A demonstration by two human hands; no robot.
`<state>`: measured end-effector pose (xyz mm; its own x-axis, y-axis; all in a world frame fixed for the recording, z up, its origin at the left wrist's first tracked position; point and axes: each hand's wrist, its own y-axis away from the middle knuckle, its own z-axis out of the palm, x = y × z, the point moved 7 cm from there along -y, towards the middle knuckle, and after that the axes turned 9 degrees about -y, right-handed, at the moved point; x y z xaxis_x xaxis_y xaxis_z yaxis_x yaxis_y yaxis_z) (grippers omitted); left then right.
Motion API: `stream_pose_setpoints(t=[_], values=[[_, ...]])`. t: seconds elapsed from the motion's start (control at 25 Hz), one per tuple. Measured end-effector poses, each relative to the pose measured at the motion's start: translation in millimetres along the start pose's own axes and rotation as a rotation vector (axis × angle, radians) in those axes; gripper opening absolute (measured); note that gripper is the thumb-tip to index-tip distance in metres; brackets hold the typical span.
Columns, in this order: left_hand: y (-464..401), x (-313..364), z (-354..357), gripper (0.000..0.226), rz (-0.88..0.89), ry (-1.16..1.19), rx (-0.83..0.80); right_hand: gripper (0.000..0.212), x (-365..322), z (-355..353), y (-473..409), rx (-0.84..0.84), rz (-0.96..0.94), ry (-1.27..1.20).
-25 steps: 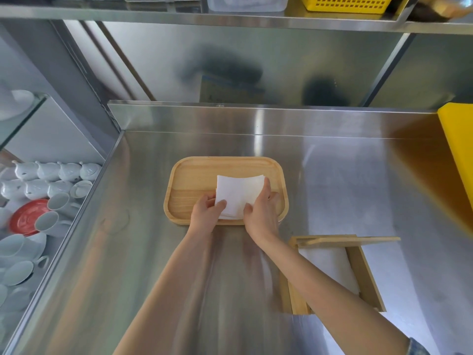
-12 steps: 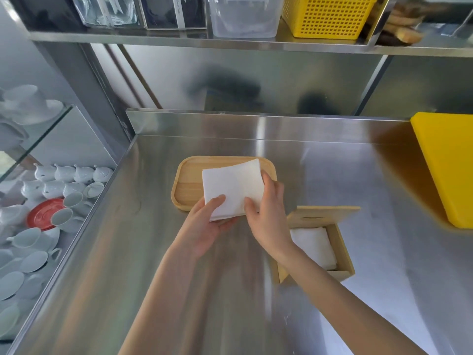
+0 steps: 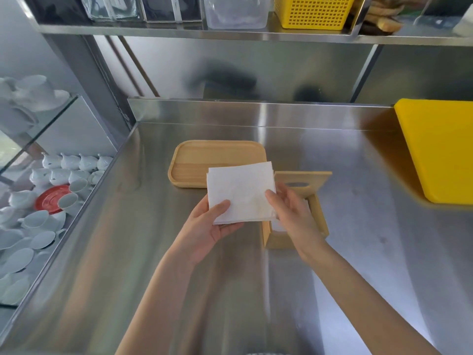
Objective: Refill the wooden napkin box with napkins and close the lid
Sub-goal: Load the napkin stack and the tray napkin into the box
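on the big shiny metal counter (image 3: pixel 128 252) a person is working with two bare hands. above it runs a metal shelf (image 3: pixel 230 32) with a yellow basket (image 3: pixel 313 11) and a clear tub (image 3: pixel 235 11) on it. a big yellow board (image 3: pixel 442 149) sits on the counter at the far right, well apart from the hands. down on the left, past the counter edge, lots of white cups (image 3: pixel 38 219) and a red saucer (image 3: pixel 50 201) sit on a lower level. a wooden tray (image 3: pixel 204 162) lies flat near the middle of the counter. just beside it on the right stands the wooden napkin box (image 3: pixel 318 216), with its lid (image 3: pixel 307 181) tipped up and open at the back. a slot is cut in the lid. over the gap between the tray and the box, a stack of white napkins (image 3: pixel 238 193) is held up in the air. it hides part of the tray and part of the box. the left hand (image 3: pixel 210 226) grips the stack at its near left corner, thumb on top and fingers under it. the right hand (image 3: pixel 291 213) holds the stack at its right edge, thumb on top, right over the open box. i can only see a little white inside the box, under that hand.
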<state>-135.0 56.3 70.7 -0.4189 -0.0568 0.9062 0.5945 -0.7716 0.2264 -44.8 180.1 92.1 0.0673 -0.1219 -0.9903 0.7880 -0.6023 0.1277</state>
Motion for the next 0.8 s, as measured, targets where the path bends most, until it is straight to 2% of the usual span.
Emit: stream_pose_setpoints(t=[0.12,0.36,0.56,0.8], values=[[9.8,-10.7,11.1,0.030,-0.007,-0.026,-0.024,0.013,7.2,-16.3,10.7,0.000,0.028,-0.050],[12.9,-31.9,27.1,0.027,-0.074,-0.112,-0.003,0.018,15.5,-49.9,20.1,0.085,-0.008,0.020],[5.2,-43.7,35.4,0.022,-0.140,-0.291,0.113,0.023,20.8,-76.0,20.5,0.184,-0.082,0.261],[-6.2,-53.3,43.2,0.021,-0.189,-0.513,0.236,0.021,22.4,-97.0,18.4,0.209,-0.143,0.403]])
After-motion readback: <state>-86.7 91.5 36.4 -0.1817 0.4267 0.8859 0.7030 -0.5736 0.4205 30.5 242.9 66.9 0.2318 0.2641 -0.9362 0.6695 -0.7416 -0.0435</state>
